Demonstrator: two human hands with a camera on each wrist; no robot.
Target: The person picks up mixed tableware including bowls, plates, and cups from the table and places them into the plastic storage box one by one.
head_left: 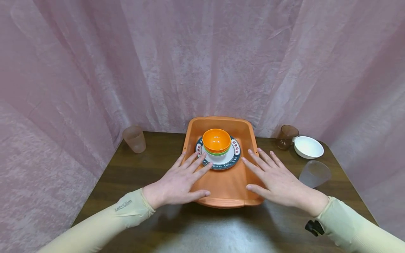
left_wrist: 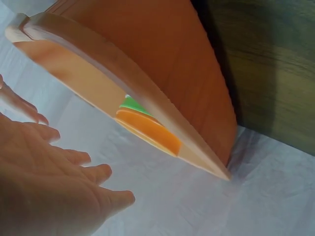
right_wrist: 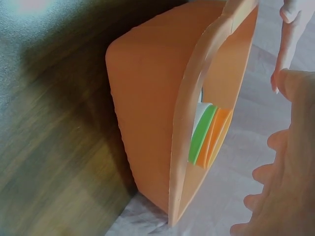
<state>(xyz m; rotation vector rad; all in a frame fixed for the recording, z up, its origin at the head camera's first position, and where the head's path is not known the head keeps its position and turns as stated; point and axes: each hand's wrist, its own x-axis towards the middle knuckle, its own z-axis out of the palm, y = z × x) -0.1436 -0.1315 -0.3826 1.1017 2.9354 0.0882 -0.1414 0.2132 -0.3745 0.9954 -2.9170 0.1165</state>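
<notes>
Both hands hover palm down over an orange plastic basin (head_left: 221,189), fingers spread and holding nothing. My left hand (head_left: 178,181) overlaps the basin's left side in the head view; my right hand (head_left: 276,179) overlaps its right side. Inside the basin lies a plate (head_left: 234,160) with a dark lettered rim. On that plate stands a stack of bowls: an orange bowl (head_left: 216,140) on top, a green rim below it and white under that. From the left wrist, the left hand (left_wrist: 54,177) shows above the basin rim (left_wrist: 123,64); the right hand (right_wrist: 285,167) appears likewise from the right wrist.
On the wooden table (head_left: 136,175), a clear cup (head_left: 134,139) stands at the back left. At the right are a brown cup (head_left: 287,136), a white bowl (head_left: 308,147) and a frosted cup (head_left: 314,174) lying tilted. A pink curtain (head_left: 202,63) hangs behind.
</notes>
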